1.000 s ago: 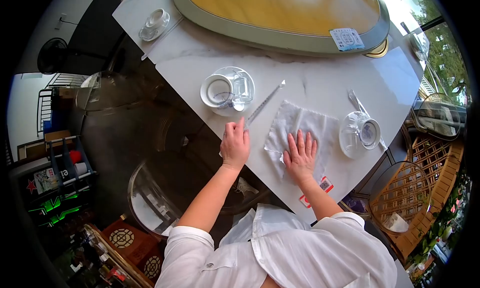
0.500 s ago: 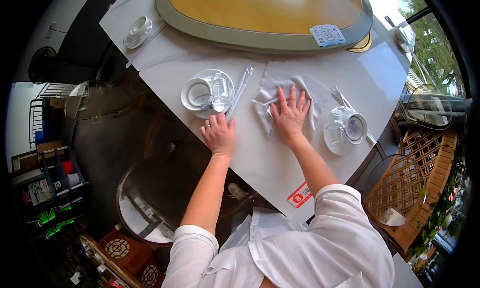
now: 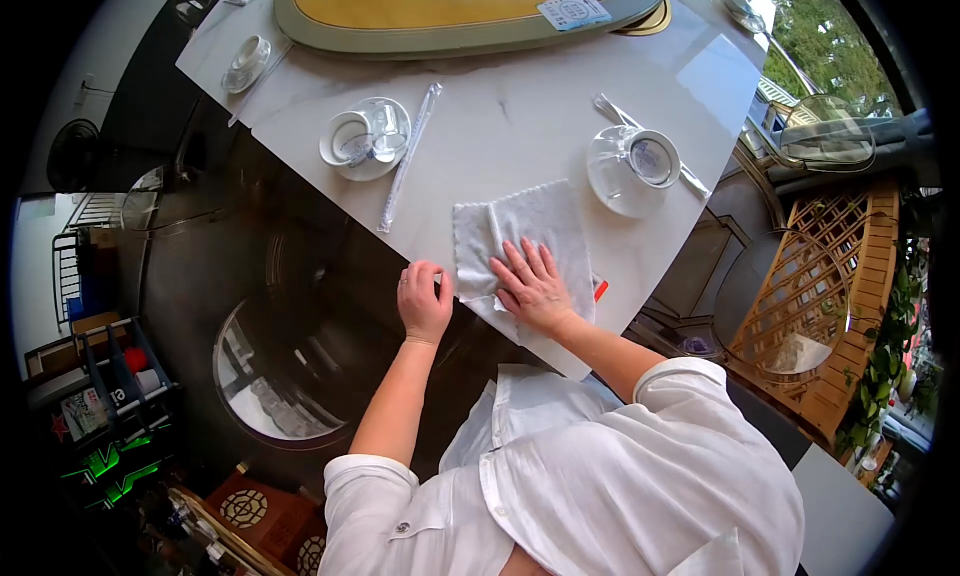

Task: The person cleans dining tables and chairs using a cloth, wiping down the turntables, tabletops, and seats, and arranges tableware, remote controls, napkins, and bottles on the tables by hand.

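My right hand [image 3: 533, 288] lies flat, fingers spread, on a light grey cloth [image 3: 540, 216] near the table's front corner. Part of a red-and-white card [image 3: 600, 288] shows from under the cloth's right edge. My left hand [image 3: 424, 301] is just off the table's left edge, its fingers curled in with nothing visible in them. Beyond it, a paper-wrapped pair of chopsticks [image 3: 408, 166] lies beside a saucer [image 3: 372, 168] bearing an overturned white bowl [image 3: 347, 139] and a clear glass [image 3: 388, 133]. A similar overturned bowl [image 3: 654, 160] rests on a plate [image 3: 612, 201] at right.
The marble-patterned table [image 3: 500, 126] carries a large yellow turntable [image 3: 420, 1] with a printed card [image 3: 574, 13] on its rim. Another wrapped utensil [image 3: 690, 181] lies by the right plate. Transparent chairs [image 3: 285, 376] stand around the table.
My right hand has drawn the cloth toward me, over the red-and-white card. My left hand has moved back from the chopsticks and off the table, its fingers curling. The view has shifted.
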`<action>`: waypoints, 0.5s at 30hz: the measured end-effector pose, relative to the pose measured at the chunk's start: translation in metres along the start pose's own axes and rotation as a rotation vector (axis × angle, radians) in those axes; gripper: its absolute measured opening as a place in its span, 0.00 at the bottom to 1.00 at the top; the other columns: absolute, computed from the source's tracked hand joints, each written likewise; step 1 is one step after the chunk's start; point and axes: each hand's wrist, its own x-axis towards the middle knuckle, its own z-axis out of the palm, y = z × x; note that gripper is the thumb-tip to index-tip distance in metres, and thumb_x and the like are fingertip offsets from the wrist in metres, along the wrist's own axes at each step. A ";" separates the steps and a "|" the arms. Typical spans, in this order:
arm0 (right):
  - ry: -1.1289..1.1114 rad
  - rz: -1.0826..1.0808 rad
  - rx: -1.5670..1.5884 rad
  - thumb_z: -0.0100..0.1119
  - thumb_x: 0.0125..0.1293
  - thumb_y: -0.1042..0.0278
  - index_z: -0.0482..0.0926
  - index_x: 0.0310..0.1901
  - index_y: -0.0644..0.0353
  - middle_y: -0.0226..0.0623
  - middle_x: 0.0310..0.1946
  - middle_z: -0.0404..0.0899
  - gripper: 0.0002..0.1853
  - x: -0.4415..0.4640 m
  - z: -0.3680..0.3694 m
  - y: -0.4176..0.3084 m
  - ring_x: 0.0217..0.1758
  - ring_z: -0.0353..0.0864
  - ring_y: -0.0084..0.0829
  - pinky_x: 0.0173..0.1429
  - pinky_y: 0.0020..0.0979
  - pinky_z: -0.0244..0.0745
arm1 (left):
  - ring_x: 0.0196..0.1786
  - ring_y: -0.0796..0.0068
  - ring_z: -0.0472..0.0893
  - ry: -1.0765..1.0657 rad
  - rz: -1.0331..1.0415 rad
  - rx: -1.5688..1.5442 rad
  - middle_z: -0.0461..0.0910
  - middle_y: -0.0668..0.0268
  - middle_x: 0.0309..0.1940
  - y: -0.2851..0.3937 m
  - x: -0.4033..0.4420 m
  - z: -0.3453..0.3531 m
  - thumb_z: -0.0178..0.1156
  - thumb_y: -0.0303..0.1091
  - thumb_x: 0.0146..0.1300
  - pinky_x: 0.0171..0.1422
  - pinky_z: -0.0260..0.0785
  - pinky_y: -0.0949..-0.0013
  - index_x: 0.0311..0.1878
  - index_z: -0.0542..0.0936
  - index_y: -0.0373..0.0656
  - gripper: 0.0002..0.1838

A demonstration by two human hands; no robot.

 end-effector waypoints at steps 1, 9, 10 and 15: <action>-0.036 -0.054 0.015 0.54 0.58 0.52 0.68 0.61 0.45 0.36 0.67 0.58 0.27 -0.030 -0.008 0.002 0.71 0.53 0.44 0.72 0.49 0.44 | 0.38 0.58 0.74 -0.011 0.008 -0.033 0.73 0.61 0.34 0.010 -0.017 -0.002 0.58 0.28 0.55 0.44 0.67 0.60 0.32 0.71 0.41 0.06; -0.079 -0.158 -0.051 0.52 0.61 0.55 0.66 0.62 0.44 0.35 0.67 0.57 0.26 -0.060 -0.049 0.090 0.71 0.52 0.40 0.73 0.44 0.44 | 0.35 0.60 0.74 -0.038 -0.164 -0.120 0.73 0.61 0.31 0.079 -0.164 -0.045 0.58 0.27 0.55 0.40 0.67 0.63 0.30 0.72 0.41 0.04; -0.054 -0.138 -0.080 0.51 0.62 0.54 0.65 0.62 0.44 0.34 0.67 0.57 0.26 -0.049 -0.048 0.097 0.71 0.52 0.39 0.73 0.43 0.44 | 0.34 0.61 0.74 -0.043 -0.184 -0.108 0.73 0.61 0.31 0.086 -0.184 -0.050 0.58 0.26 0.55 0.39 0.68 0.65 0.30 0.72 0.41 0.04; 0.013 -0.016 -0.136 0.48 0.63 0.54 0.64 0.63 0.45 0.36 0.67 0.56 0.26 -0.030 -0.025 0.100 0.71 0.51 0.41 0.73 0.45 0.42 | 0.35 0.59 0.74 -0.114 -0.383 -0.114 0.74 0.61 0.31 0.115 -0.258 -0.067 0.57 0.28 0.55 0.39 0.68 0.62 0.31 0.73 0.41 0.03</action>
